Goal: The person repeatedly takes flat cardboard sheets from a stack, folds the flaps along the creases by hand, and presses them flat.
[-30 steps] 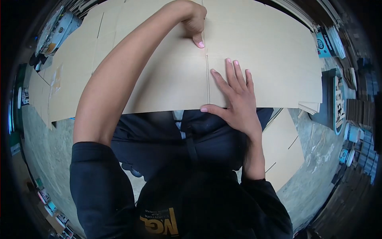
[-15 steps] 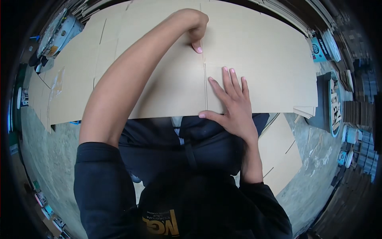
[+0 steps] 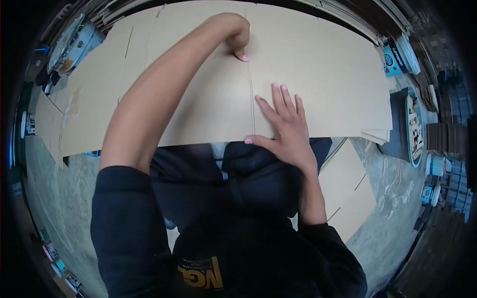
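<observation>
A large flat cardboard sheet (image 3: 328,59) lies in front of me, with a thin cut line (image 3: 252,107) running across it from the near edge. My left hand (image 3: 235,37) is bent over the far part of that line. Its fingers are curled under and mostly hidden, and one fingertip presses on the cardboard beside the line. Whether it grips anything is out of sight. My right hand (image 3: 288,126) lies flat just right of the line, fingers spread, its thumb along the near edge of the sheet.
More cardboard (image 3: 348,186) lies on the floor at lower right. A dark bin (image 3: 401,129) with cardboard scraps stands to the right, near a white and blue bucket (image 3: 395,59). Another bucket (image 3: 82,42) sits at upper left. Stacked cardboard (image 3: 444,139) lies far right.
The whole view has shifted slightly, so sheet and hands appear a little further left and up. Both hands keep nearly the same pose and place on the cardboard.
</observation>
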Motion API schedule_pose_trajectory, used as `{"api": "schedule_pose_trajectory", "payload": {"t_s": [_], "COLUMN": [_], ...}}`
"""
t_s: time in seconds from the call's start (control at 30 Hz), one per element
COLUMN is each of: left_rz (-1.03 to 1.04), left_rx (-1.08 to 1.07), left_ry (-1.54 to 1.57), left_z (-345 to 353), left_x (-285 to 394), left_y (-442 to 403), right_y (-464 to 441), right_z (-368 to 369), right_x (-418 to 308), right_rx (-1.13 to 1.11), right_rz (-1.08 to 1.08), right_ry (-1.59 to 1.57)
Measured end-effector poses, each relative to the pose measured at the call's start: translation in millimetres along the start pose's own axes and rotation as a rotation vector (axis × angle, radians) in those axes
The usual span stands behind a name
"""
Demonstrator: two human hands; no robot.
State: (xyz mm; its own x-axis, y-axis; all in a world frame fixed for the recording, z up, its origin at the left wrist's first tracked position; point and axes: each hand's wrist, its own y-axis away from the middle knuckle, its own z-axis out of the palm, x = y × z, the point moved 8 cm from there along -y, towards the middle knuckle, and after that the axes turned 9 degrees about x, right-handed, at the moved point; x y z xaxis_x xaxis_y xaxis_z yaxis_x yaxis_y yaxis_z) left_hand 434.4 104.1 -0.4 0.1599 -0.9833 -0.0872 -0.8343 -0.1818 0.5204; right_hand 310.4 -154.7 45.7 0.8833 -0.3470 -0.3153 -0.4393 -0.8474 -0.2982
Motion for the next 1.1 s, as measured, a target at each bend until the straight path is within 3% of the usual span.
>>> {"api": "schedule_pose_trajectory", "payload": {"t_s": [0.13, 0.3, 0.4, 0.5, 0.63, 0.7, 0.8, 0.83, 1.1], "left_rz": [-0.059, -0.085, 0.016, -0.177, -0.219, -0.174, -0.128, -0.117, -0.142], "left_rx": [0.077, 0.031, -0.224, -0.143, 0.199, 0.218, 0.244, 0.108, 0.051], "left_ry": [-0.177, -0.029, -0.101, -0.058, 0.004, 0.154, 0.143, 0.163, 0.156], "left_z": [-10, -44, -22, -24, -38, -35, -31, -32, -32], "left_x": [-11, -10, -5, -12, -38, -43, -36, -32, -25], "left_y": [-17, 24, -10, -5, 6, 10, 9, 12, 6], "right_y": [0, -1, -2, 3, 1, -5, 1, -1, -4], "right_z": [-3, -4, -4, -2, -6, -7, -6, -7, -4], "right_x": [1, 1, 1, 1, -1, 1, -1, 0, 1], "right_rx": [0.012, 0.018, 0.012, 0.001, 0.042, 0.05, 0.025, 0.021, 0.007], "right_rz": [-0.006, -0.001, 0.006, 0.014, 0.001, -0.007, 0.013, 0.011, 0.048], "right_ry": [-0.007, -0.033, -0.014, -0.012, -0.011, -0.007, -0.002, 0.001, -0.026]}}
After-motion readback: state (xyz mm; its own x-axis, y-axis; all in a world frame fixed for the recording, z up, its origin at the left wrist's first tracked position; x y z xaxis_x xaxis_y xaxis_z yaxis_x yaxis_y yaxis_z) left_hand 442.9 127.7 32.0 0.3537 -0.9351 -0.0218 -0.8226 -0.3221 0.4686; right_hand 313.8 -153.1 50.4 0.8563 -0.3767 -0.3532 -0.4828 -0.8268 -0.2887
